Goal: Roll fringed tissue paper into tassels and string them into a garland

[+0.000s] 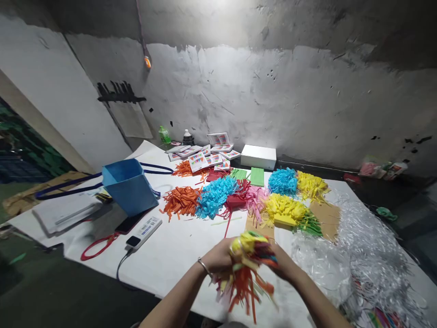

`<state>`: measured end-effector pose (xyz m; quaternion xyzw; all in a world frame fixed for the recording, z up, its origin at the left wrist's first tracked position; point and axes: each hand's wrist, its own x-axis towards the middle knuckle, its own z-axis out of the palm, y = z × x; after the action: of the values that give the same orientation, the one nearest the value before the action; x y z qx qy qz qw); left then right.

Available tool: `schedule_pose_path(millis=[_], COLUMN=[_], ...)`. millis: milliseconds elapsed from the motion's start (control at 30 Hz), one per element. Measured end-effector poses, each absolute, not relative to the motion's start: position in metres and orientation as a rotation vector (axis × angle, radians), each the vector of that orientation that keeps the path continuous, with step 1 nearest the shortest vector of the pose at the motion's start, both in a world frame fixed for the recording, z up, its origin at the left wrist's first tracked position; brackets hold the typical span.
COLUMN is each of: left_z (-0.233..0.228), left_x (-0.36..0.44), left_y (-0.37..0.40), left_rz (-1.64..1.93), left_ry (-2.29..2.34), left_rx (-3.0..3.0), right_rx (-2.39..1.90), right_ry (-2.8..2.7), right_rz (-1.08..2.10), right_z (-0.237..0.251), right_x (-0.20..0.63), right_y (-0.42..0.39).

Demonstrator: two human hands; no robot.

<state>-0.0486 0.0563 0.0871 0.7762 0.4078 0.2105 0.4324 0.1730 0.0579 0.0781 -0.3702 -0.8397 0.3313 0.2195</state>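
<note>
A bundle of coloured paper strips (244, 284), yellow, red, orange and green, is held between my two hands above the near edge of the table. My left hand (221, 256), with a silver bangle at its wrist, closes on the bundle from the left. My right hand (282, 264) grips it from the right, its fingers mostly hidden behind the strips. Loose ends hang down, slightly blurred. Just beyond lie piles of strips: yellow (285, 207), pink (256, 199), blue (216, 196), orange (180, 200) and green (310, 223).
Clear plastic ties or strips (368, 241) heap up on the right. A blue basket (131, 187) stands left, near a power bank (145, 231) with a cable and a red loop (99, 248). Printed packets (198, 161) and a white box (258, 157) sit by the wall.
</note>
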Motion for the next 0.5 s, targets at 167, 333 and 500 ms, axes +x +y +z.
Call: schedule_pose_path(millis=[167,333,500], left_z=[0.085,0.092,0.086], left_x=[-0.058,-0.057,-0.066], left_y=[0.053,0.051,0.054], left_rz=[0.430,0.453,0.323], left_ry=[1.337,0.848,1.196], left_rx=[1.900,1.988,1.893], right_rx=[-0.992,-0.954,-0.957], right_ry=[-2.530,-2.407,-2.439], right_rz=[0.768,0.869,0.897], right_z=[0.083,0.090,0.080], right_x=[0.171,0.167,0.165], right_y=[0.041,0.057,0.043])
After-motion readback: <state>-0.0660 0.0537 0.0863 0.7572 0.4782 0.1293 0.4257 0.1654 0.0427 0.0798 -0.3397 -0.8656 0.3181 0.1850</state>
